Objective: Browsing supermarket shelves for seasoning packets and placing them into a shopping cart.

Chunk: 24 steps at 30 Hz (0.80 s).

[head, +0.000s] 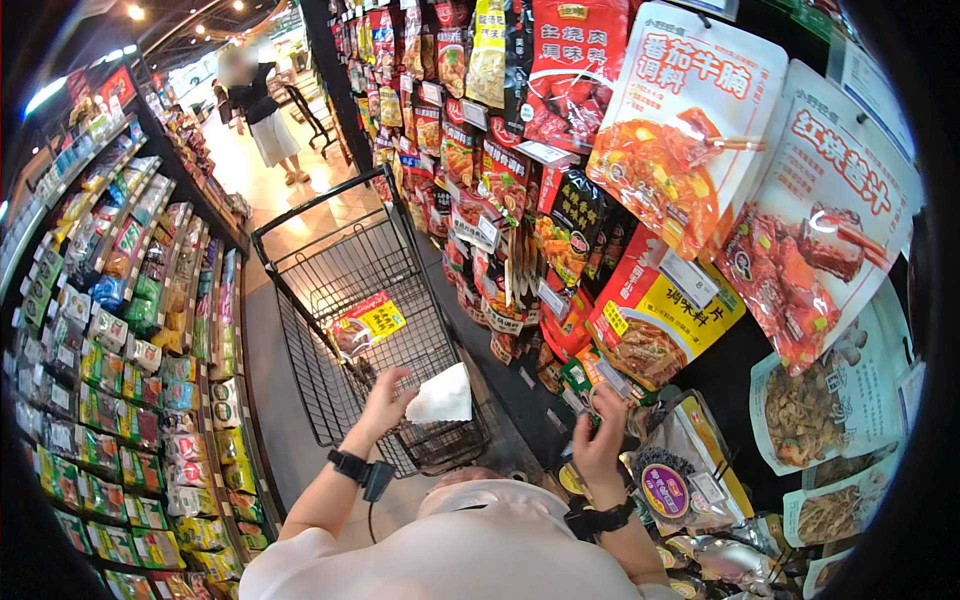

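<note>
My left hand point(388, 403) is over the near end of a black wire shopping cart point(360, 270), its fingers at the edge of a white sheet point(442, 395) that looks like paper; whether they grip it I cannot tell. A red and yellow seasoning packet point(367, 325) lies inside the cart. My right hand point(602, 429) is raised at the shelf rack, fingers curled by a green and orange packet point(600, 375); contact with it is unclear. Above that hand hangs a large red and yellow seasoning packet point(664, 315). A bag of dark dried food point(675, 472) is just right of it.
Hooks on the right hold red pouches point(574, 71) and white sauce pouches point(686, 120) with price tags. Shelves of packaged goods point(112, 382) line the left side. Farther along the aisle, beyond the cart, a person point(262, 112) stands near another cart point(311, 120).
</note>
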Motion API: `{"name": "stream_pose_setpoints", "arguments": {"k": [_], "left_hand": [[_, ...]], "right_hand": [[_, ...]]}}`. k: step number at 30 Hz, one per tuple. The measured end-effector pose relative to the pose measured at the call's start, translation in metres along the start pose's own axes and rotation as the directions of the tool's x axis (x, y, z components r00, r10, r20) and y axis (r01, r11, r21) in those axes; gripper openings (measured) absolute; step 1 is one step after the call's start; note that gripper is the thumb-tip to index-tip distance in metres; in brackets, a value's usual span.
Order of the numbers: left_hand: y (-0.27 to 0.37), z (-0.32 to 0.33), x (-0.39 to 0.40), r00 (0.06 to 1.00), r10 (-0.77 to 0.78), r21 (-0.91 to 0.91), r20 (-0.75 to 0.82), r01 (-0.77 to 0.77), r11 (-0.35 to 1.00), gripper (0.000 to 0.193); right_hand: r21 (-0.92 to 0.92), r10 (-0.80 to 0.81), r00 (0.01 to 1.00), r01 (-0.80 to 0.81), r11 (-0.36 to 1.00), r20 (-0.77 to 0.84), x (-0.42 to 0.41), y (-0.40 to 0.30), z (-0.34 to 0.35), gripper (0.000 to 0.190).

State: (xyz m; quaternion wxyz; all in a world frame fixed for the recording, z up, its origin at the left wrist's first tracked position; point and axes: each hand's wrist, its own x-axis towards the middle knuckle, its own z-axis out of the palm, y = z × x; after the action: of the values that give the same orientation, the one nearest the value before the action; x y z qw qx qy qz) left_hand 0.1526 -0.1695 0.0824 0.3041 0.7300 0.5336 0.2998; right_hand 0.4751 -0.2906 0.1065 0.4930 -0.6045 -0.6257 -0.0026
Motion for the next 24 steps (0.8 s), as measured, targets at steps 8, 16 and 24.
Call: {"name": "stream_pose_setpoints", "arguments": {"k": [8,16,24], "left_hand": [[-0.081,-0.038,-0.073,0.954,-0.015,0.662,-0.299,0.218,0.717,0.027],[-0.164,-0.03,-0.109,0.843,-0.214,0.433,-0.493,0.451,0.78,0.043],[-0.161,-0.062,-0.071,0.714,-0.468,0.105,-0.521,0.597,0.795,0.073]], "right_hand": [[0.196,-0.223,0.9,0.158,0.968,0.374,0.024,-0.018,0.092,0.039],[0.318,-0.336,0.788,0.188,0.929,0.516,0.044,-0.04,0.179,0.037],[-0.069,-0.176,0.85,0.241,0.968,0.497,0.045,-0.018,0.244,0.054]]}}
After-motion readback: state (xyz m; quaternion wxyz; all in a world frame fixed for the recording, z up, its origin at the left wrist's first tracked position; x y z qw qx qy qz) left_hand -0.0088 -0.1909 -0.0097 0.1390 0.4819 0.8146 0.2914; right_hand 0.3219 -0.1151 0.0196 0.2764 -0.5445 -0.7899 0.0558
